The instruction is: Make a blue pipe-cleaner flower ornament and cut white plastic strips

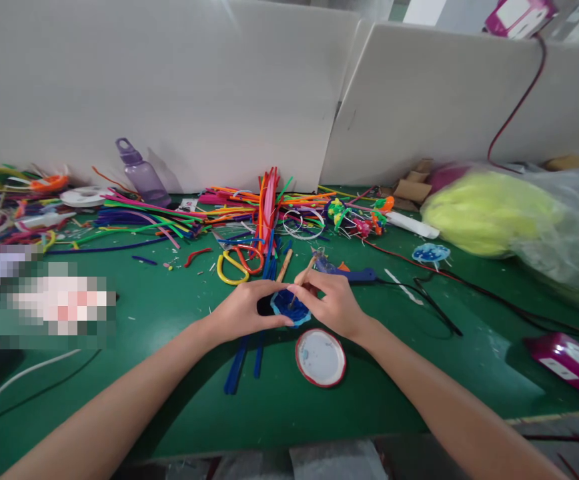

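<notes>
My left hand (242,308) curls round the left side of a small blue round craft piece (289,308) with a lighter blue edge, thumb and fingers closed on it. In my right hand (337,303), a thin wooden-handled tool (307,268) is pinched, its dark tip touching the middle of the blue piece. Just below lies a white lid (320,358) with a red rim and bluish smears. Blue strips (236,370) stick out under my left hand. Behind my hands are a wooden stick (284,265), scissors (233,268) with yellow and red handles, and a blue glue gun (352,273).
Bundles of coloured pipe cleaners (268,207) spread along the back by a purple bottle (144,177). A blue speckled piece (430,253) and a bag of yellow-green material (489,207) lie right. Dark cables (494,300) run near a magenta device (569,363).
</notes>
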`<state>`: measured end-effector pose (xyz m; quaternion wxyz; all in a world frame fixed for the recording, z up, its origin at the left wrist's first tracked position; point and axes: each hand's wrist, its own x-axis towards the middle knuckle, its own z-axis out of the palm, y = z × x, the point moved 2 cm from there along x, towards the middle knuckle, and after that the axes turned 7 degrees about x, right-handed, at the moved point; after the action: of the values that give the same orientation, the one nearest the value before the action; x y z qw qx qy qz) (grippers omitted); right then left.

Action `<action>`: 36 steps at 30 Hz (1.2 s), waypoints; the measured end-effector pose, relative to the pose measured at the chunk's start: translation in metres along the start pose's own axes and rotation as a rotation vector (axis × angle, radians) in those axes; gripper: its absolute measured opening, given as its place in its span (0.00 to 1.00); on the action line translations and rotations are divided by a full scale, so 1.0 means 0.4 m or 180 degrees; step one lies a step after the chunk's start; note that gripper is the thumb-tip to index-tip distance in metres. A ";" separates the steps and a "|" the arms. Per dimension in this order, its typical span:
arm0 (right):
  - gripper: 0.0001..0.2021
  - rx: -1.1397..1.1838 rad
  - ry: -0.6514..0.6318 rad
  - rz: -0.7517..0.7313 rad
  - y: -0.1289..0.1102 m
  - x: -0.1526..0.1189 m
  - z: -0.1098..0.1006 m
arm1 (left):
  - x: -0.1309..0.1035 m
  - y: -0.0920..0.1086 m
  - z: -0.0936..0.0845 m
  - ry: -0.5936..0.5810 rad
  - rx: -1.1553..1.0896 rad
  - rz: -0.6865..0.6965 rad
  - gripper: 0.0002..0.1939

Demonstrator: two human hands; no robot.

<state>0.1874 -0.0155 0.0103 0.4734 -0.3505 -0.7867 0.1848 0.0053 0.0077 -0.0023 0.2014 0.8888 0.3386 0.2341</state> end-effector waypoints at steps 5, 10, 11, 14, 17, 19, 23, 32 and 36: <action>0.08 0.0045 -0.0074 -0.0175 -0.005 0.003 -0.004 | 0.002 0.001 0.003 -0.0043 0.0043 0.0026 0.29; 0.08 0.0097 -0.0139 -0.0099 -0.002 0.002 -0.007 | 0.002 0.002 0.004 -0.0009 0.0044 0.0026 0.29; 0.07 0.0115 -0.0142 -0.0083 -0.001 0.002 -0.008 | 0.002 0.001 0.005 0.0002 0.0055 0.0037 0.30; 0.07 0.0161 -0.0158 -0.0080 0.002 0.004 -0.008 | 0.001 0.001 0.005 0.0018 0.0088 0.0059 0.30; 0.07 0.0152 -0.0175 -0.0067 0.002 0.007 -0.010 | 0.001 0.000 0.005 0.0006 0.0101 0.0050 0.30; 0.07 0.0122 -0.0196 -0.0037 0.001 0.007 -0.010 | 0.002 0.000 0.005 0.0003 0.0088 0.0047 0.30; 0.07 0.0081 -0.0242 -0.0057 0.002 0.003 -0.009 | 0.000 -0.003 0.008 0.0020 0.0055 0.0033 0.31; 0.08 0.0242 -0.0260 0.0135 0.010 0.005 -0.018 | 0.002 -0.002 0.011 -0.0005 0.0088 0.0041 0.33; 0.08 0.0245 -0.0184 0.0147 0.004 0.011 -0.029 | -0.001 -0.006 0.010 0.0029 0.0132 0.0091 0.35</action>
<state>0.1970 -0.0117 0.0174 0.4592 -0.3445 -0.7841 0.2359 0.0063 0.0083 -0.0069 0.1782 0.8964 0.3316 0.2339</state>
